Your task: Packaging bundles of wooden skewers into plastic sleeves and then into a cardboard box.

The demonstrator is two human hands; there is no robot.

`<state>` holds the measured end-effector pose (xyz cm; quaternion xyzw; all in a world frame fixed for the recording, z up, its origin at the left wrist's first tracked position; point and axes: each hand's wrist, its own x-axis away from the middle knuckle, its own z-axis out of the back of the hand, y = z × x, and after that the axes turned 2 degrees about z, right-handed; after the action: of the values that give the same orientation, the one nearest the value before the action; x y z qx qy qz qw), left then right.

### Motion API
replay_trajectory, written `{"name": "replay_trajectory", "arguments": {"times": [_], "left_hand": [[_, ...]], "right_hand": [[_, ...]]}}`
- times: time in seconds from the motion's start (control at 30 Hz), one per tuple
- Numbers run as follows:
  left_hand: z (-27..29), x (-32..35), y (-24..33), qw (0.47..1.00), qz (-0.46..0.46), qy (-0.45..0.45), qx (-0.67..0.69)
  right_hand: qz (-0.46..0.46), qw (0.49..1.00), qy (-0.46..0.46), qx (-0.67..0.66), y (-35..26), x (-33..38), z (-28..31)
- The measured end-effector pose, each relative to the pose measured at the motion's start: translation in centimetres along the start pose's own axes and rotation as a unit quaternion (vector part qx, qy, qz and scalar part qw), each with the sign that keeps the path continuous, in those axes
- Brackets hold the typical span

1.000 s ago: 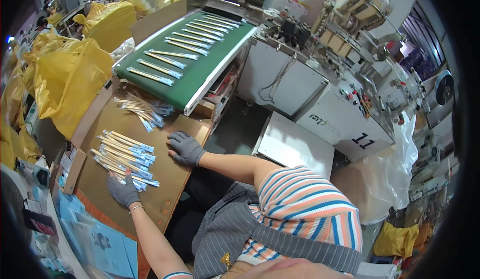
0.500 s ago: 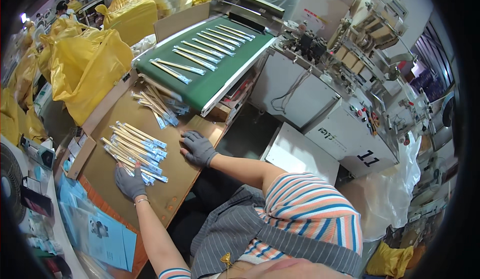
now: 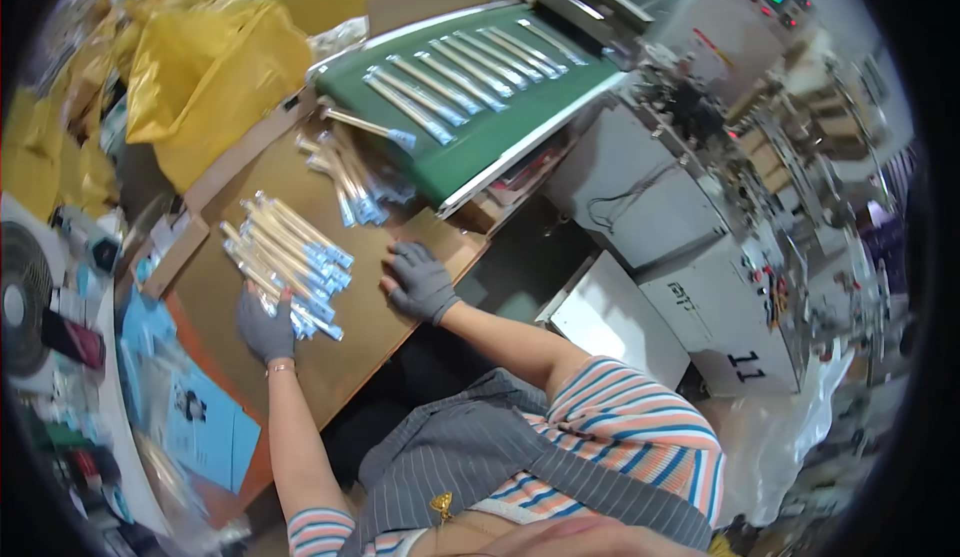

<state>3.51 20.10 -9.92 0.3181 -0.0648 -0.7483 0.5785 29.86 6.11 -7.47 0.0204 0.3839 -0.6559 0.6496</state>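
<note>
Wrapped wooden chopsticks point(image 3: 285, 247), in clear sleeves with blue ends, lie in a loose pile on the brown tabletop point(image 3: 345, 367). Against the near left edge of this pile rests my left hand point(image 3: 266, 325) in a grey glove, thumb apart from the fingers, not closed round any packet. My right hand point(image 3: 420, 284), gloved alike, lies on the board to the right of the pile, fingers spread and holding nothing. A second bunch of wrapped chopsticks point(image 3: 350, 182) sits farther back, below the conveyor's end. One packet point(image 3: 370, 128) tilts over the end of the green belt point(image 3: 455, 152).
More packets lie in a row on the belt. Yellow bags point(image 3: 215, 77) stand at the left behind a cardboard edge. Blue printed plastic bags point(image 3: 200, 422) and a fan point(image 3: 22, 302) are at the near left. White machinery point(image 3: 720, 297) stands at the right.
The view has shifted, so the scene sits differently. Packets on the belt have advanced toward its near end, where one now tips over. Both hands stay about where they were on the table.
</note>
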Motion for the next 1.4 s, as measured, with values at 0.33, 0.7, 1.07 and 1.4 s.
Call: {"name": "replay_trajectory", "arguments": {"times": [0.33, 0.7, 1.07, 1.4], "left_hand": [[0.4, 0.2, 0.5, 1.0, 0.012, -0.004, 0.016], [1.5, -0.6, 2.5, 1.0, 0.002, -0.004, 0.02], [0.5, -0.1, 2.6, 1.0, 0.004, 0.016, -0.009], [-0.5, -6.9, 7.3, 0.879, 0.327, -0.065, 0.34]], "right_hand": [[0.218, 0.971, 0.101, 0.024, 3.6, -12.0, 11.3], [-0.437, 0.843, -0.005, 0.312, 37.5, -24.5, 22.7], [0.008, 0.964, -0.227, 0.138, 5.9, -22.2, 4.8], [-0.279, 0.939, -0.2, 0.029, 3.4, -21.5, -8.8]]}}
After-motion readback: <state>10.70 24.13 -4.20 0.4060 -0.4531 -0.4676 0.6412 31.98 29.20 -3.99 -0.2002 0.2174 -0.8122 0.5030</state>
